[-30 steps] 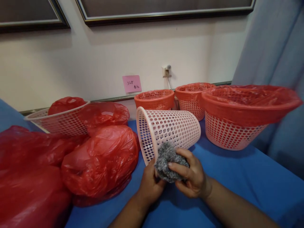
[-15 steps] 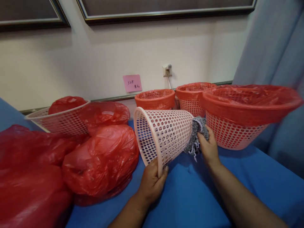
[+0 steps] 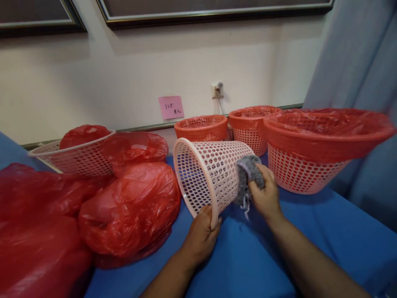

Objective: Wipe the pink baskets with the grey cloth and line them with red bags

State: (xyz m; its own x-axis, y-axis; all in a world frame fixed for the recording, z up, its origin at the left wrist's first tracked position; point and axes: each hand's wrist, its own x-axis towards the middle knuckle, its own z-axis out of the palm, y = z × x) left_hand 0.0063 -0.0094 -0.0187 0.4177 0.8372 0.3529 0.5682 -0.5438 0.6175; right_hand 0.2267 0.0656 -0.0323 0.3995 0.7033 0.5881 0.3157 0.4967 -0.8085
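Note:
A pale pink perforated waste basket (image 3: 221, 165) lies tipped on its side, its mouth facing left toward the red bags. My left hand (image 3: 203, 234) grips the lower part of its rim, thumb outside. In my right hand (image 3: 266, 192) is a bunched grey cloth (image 3: 248, 176) with loose white threads hanging down. The cloth presses against the outer wall of the basket near its base. The basket's bottom is hidden behind the cloth and hand.
Red-lined baskets (image 3: 310, 165) stand at the right and along the wall. Crumpled red plastic bags (image 3: 133, 211) fill the left, before a white basket (image 3: 74, 157). A blue cloth (image 3: 245, 265) covers the table. A pink note (image 3: 171, 107) and a socket (image 3: 217, 90) are on the wall.
My right hand has slid the grey cloth leftward from the base end onto the side wall of the basket. My left hand keeps its hold on the rim, and the basket has turned slightly.

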